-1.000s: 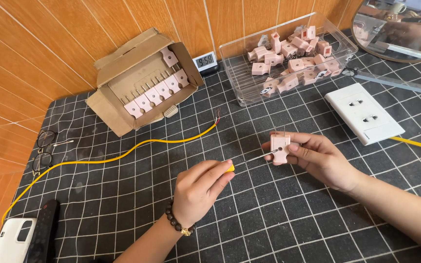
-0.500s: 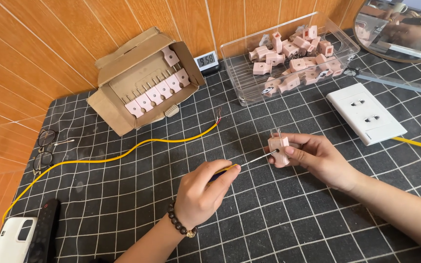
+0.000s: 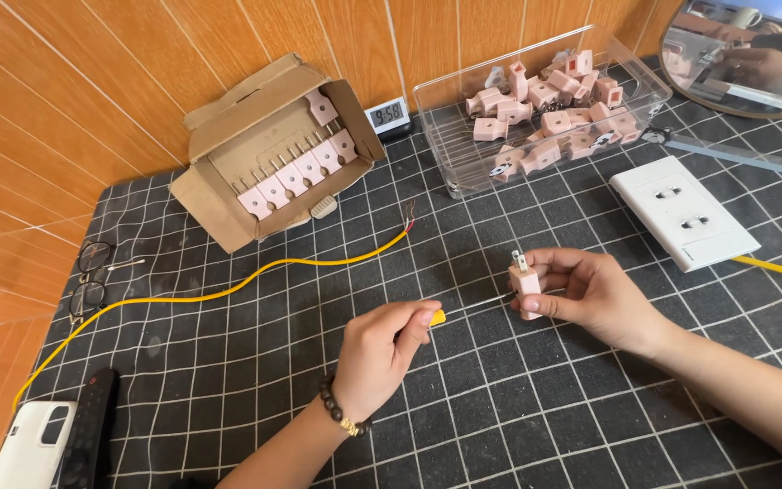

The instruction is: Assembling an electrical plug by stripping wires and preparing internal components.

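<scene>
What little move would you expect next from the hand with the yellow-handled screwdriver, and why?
Probably a twist of the screwdriver. The left hand grips its yellow handle, and its thin shaft reaches the side of the pink plug, which the right hand holds off the mat. The tip itself is too small to make out.

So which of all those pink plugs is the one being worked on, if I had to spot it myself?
Start at the white wall socket plate lying on the black gridded mat, then look toward the middle of the mat. There the right hand holds a single pink plug with its metal prongs pointing up. Every other pink plug sits in the clear tray or the cardboard box.
</scene>
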